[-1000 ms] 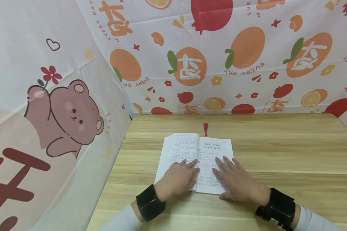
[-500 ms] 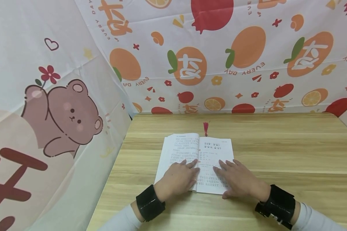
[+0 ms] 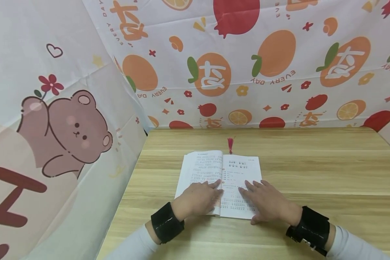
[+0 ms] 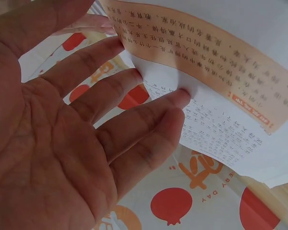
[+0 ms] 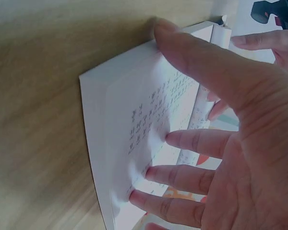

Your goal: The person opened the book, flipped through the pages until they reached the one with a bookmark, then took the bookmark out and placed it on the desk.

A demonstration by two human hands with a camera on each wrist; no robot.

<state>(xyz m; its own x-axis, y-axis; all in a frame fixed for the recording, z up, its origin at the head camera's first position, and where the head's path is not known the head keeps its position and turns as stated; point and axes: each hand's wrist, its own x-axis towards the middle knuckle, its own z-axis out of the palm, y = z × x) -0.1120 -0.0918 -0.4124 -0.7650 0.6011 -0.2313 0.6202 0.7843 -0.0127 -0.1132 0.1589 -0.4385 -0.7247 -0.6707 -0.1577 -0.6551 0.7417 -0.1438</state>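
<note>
An open book [image 3: 229, 173] with printed pages lies flat on the wooden table in the head view. My left hand [image 3: 201, 198] rests on its left page, fingertips near the spine. In the left wrist view the left hand's fingers [image 4: 129, 120] are extended, their tips touching the page beside an orange text box. On the right page lies my right hand [image 3: 267, 200], fingers spread, its thumb at the book's lower edge. The right wrist view shows fingertips [image 5: 149, 173] pressing the page and the thumb [image 5: 182, 45] along the book's edge.
A red tassel [image 3: 230, 145] sticks out past the book's top edge. The wooden table [image 3: 328, 173] reaches back to a fruit-patterned cloth [image 3: 243, 72]. At the left hangs a cloth with a bear print [image 3: 78, 126]. Both wrists wear black bands [image 3: 167, 222].
My right hand has drawn back slightly toward the book's lower right edge. The left hand has stayed at the left page. The head view has shifted a little.
</note>
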